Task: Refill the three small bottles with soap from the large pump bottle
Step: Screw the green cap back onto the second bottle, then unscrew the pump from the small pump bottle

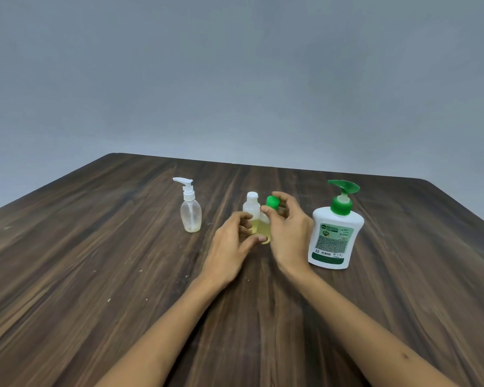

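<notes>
Two bare forearms reaching in from 6 o'clock across a dark wood-grain surface (95,247), meeting at centre. Left hand (229,247) curled, thumb and fingers closing round the lower body of a small green-capped bottle (264,229) holding yellowish soap. Right hand (288,233) arched over from 3 o'clock, fingertips pinching its green cap (272,203). Likely step: unscrewing that cap. Best done by steadying the body upright against the surface with the left, turning only the cap, then lifting straight off to avoid a spill. Just behind, touching or nearly so, a white-capped small bottle (251,208). Toward 10 o'clock, well apart, a clear small pump bottle (191,216), almost empty. At 3 o'clock, just beside the right hand, the large pump bottle (336,236), white with green pump, upright.
</notes>
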